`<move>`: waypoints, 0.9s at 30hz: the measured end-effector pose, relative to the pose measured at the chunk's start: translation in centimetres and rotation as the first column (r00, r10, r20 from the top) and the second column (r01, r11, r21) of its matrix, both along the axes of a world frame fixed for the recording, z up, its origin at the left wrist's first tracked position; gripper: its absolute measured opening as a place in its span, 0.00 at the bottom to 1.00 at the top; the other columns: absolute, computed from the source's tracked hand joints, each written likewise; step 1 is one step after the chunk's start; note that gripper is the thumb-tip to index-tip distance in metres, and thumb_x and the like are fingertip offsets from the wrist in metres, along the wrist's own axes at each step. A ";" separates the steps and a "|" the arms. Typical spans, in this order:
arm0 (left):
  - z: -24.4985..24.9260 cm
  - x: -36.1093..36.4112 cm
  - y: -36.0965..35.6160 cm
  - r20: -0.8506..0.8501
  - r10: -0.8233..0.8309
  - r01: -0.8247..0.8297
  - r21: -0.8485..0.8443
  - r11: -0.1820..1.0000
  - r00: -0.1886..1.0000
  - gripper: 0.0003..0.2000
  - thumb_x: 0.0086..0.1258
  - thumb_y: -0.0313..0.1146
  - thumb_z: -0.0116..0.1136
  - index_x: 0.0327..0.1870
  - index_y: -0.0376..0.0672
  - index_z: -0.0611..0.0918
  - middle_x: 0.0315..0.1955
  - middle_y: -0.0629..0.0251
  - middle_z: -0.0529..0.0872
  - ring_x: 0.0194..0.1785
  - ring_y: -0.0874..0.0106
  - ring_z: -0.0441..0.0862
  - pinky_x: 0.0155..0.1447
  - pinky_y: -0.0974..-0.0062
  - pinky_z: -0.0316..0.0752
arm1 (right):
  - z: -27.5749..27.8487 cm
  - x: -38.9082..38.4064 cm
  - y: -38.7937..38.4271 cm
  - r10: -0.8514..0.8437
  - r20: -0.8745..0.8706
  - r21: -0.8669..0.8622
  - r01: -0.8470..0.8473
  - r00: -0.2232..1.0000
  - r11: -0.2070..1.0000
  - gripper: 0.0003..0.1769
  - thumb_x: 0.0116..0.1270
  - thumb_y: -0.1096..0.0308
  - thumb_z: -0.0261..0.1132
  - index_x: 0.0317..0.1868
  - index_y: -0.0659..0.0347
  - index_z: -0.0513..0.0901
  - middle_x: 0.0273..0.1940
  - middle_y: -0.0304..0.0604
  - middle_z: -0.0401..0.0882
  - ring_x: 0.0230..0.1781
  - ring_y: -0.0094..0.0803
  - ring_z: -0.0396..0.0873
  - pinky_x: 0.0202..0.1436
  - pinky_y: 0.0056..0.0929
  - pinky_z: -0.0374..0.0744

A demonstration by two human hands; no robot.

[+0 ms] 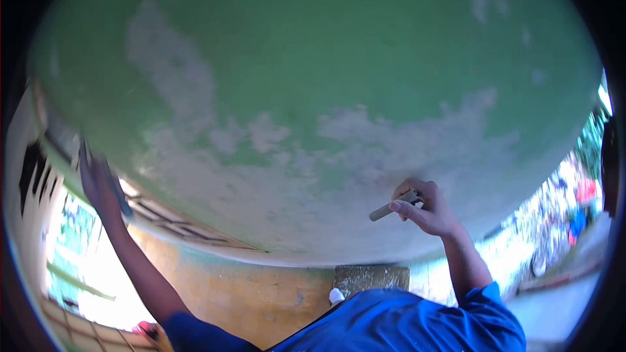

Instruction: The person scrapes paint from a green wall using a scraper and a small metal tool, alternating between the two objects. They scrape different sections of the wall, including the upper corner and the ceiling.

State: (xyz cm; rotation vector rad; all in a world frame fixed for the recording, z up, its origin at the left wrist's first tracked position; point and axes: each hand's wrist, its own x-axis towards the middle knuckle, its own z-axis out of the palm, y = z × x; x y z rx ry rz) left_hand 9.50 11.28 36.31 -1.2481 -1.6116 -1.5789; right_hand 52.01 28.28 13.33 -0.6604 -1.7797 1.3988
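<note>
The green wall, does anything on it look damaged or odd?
Yes. The green wall looks patchy: ragged pale areas spread across its lower part, with a streak at upper left and smaller marks at upper right. They break up the otherwise even green. I can't tell whether that's worn paint or filler.

Green wall [293, 45] with pale patches, tan floor [261, 296], bright daylight at both sides

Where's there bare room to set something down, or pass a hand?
The tan floor between green wall, speckled board and blue shirt looks bare. A hand could probably pass before the wall, between left hand and right hand. Crowded: outdoor clutter, far right.
</note>
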 end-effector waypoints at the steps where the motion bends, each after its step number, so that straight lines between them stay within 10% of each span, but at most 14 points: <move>1: -4.4 -3.8 -2.7 0.199 0.012 0.028 -0.194 0.981 0.980 0.20 0.72 0.38 0.44 0.62 0.39 0.67 0.26 0.69 0.75 0.25 0.81 0.71 0.28 0.83 0.69 | -0.7 0.7 -0.3 0.022 0.044 -0.022 -0.021 0.999 1.000 0.14 0.61 0.59 0.65 0.34 0.63 0.77 0.24 0.37 0.76 0.22 0.20 0.74 0.25 0.18 0.70; 3: -14.4 -0.4 -3.0 0.534 -0.259 0.323 -0.028 0.946 0.805 0.19 0.72 0.42 0.45 0.57 0.40 0.70 0.24 0.70 0.72 0.25 0.80 0.70 0.26 0.83 0.67 | -3.2 1.9 -1.2 -0.010 0.014 -0.149 0.012 1.000 0.989 0.16 0.61 0.58 0.65 0.35 0.64 0.77 0.25 0.37 0.76 0.23 0.20 0.74 0.26 0.19 0.71; 4: -18.4 4.4 -0.3 0.667 -0.500 0.213 0.467 0.858 0.553 0.29 0.69 0.58 0.39 0.60 0.43 0.67 0.26 0.72 0.74 0.23 0.80 0.71 0.22 0.83 0.66 | -4.5 2.3 -1.7 0.017 0.018 -0.239 -0.012 1.000 0.971 0.16 0.61 0.58 0.65 0.36 0.64 0.77 0.25 0.37 0.76 0.24 0.20 0.74 0.26 0.20 0.72; 5: -23.6 4.7 -2.3 0.766 -0.504 0.620 0.180 0.764 0.399 0.31 0.66 0.64 0.37 0.55 0.44 0.70 0.23 0.74 0.72 0.22 0.81 0.68 0.23 0.84 0.64 | -5.8 2.7 -2.2 0.044 0.018 -0.323 -0.036 0.999 0.946 0.16 0.62 0.58 0.64 0.37 0.64 0.77 0.26 0.38 0.75 0.25 0.21 0.74 0.27 0.20 0.73; 6: -26.9 6.1 -1.9 0.919 -0.392 0.615 0.290 0.733 0.034 0.37 0.60 0.72 0.32 0.51 0.45 0.71 0.21 0.76 0.72 0.19 0.80 0.67 0.19 0.83 0.62 | -7.1 2.9 -2.8 0.058 0.037 -0.352 -0.041 0.998 0.935 0.15 0.62 0.58 0.63 0.37 0.64 0.77 0.26 0.38 0.75 0.25 0.21 0.74 0.27 0.20 0.73; 12: -39.7 15.1 1.8 0.953 -0.076 0.873 0.300 0.385 -0.294 0.31 0.66 0.66 0.27 0.24 0.46 0.70 0.12 0.67 0.65 0.11 0.73 0.61 0.15 0.76 0.57 | -11.4 1.8 -6.0 0.112 0.111 -0.375 -0.062 0.987 0.925 0.14 0.64 0.61 0.58 0.41 0.65 0.73 0.34 0.39 0.80 0.26 0.23 0.73 0.31 0.22 0.75; 27: -39.6 22.9 7.8 0.994 0.053 0.987 0.106 -0.124 -0.100 0.24 0.71 0.46 0.38 0.15 0.41 0.70 0.10 0.64 0.68 0.13 0.73 0.66 0.19 0.78 0.61 | -13.3 4.1 -8.7 -0.076 0.166 -0.091 0.092 0.983 0.992 0.12 0.54 0.69 0.57 0.39 0.63 0.73 0.29 0.40 0.74 0.31 0.25 0.73 0.33 0.27 0.71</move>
